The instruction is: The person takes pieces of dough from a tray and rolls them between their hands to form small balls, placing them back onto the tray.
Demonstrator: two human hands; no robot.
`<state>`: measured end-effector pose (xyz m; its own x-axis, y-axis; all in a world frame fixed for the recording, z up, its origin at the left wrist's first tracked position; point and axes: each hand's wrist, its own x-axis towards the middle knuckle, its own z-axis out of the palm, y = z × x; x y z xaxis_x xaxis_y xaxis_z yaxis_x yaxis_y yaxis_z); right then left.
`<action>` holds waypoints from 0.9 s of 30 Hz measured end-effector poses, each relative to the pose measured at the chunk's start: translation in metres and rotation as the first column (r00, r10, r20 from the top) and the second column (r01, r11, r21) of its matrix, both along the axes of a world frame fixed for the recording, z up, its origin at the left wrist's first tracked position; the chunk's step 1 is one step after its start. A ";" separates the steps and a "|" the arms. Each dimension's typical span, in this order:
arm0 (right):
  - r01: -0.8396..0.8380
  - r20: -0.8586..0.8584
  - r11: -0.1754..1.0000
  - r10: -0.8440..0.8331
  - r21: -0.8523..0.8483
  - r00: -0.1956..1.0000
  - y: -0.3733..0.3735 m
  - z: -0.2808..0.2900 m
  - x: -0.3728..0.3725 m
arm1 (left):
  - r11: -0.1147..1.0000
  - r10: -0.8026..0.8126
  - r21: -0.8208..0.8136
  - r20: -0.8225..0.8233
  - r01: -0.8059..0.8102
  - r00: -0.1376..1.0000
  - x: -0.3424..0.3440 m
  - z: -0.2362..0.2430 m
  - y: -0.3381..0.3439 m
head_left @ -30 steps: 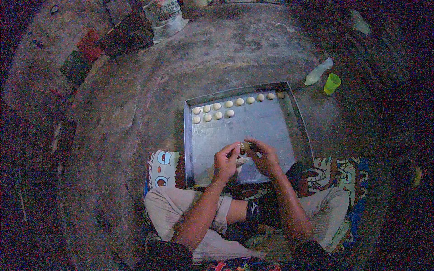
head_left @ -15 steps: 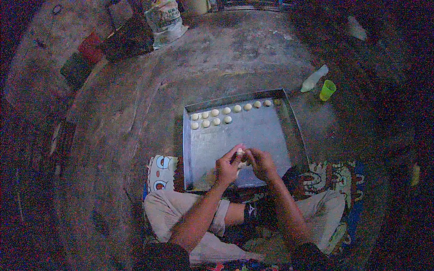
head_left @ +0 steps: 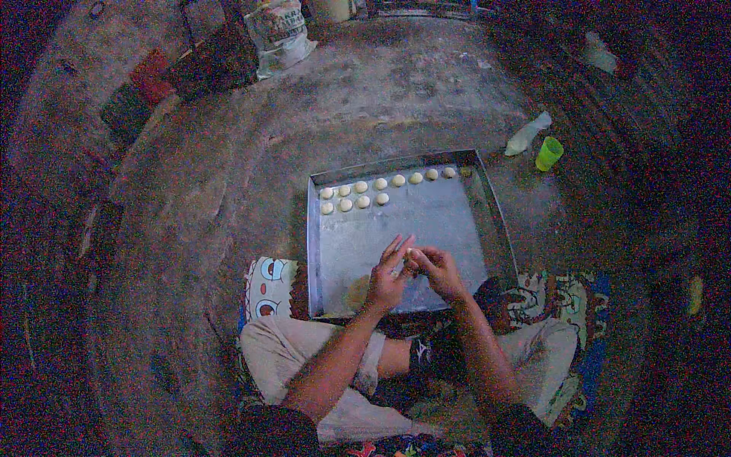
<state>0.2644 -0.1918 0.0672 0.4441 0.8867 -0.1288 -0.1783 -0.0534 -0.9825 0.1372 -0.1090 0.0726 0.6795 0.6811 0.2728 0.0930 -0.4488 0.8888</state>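
Observation:
My hands meet over the near part of a shallow square metal tray [head_left: 449, 228]. My left hand [head_left: 387, 282] has its fingers stretched out and apart, with pale smears on them. The fingers of my right hand [head_left: 440, 273] are drawn together against the left fingers, pinching a small pale piece of dough [head_left: 411, 253], partly hidden. Round pale dough balls [head_left: 381, 183] stand in a full row along the tray's far side. A shorter second row of dough balls [head_left: 363, 202] lies at the left.
A yellowish patch [head_left: 356, 292] marks the tray near my left wrist. Beyond the tray's far right corner are a lime-green cup [head_left: 548, 154] and a whitish plastic bag [head_left: 528, 135]. A printed sack [head_left: 280, 38] stands far left. A cartoon-patterned mat [head_left: 270, 289] lies under my crossed legs.
My left fingers have straightened and spread from their curl round the pale dough. Less dough shows between my hands now. The rows of balls look the same.

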 end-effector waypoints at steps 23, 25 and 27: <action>0.000 0.272 0.999 0.009 -0.036 0.962 -0.034 0.019 -0.042 | 0.672 -0.047 -0.712 0.234 0.204 0.971 -0.025 -0.022 -0.025; -0.009 0.296 0.998 0.027 -0.064 0.955 -0.037 0.010 -0.037 | 0.811 -0.087 -0.543 0.252 0.215 0.964 -0.022 -0.018 -0.031; 0.029 0.292 0.995 0.001 -0.099 0.956 -0.036 -0.009 -0.027 | 0.912 -0.147 -0.342 0.241 0.226 0.959 -0.016 -0.019 -0.033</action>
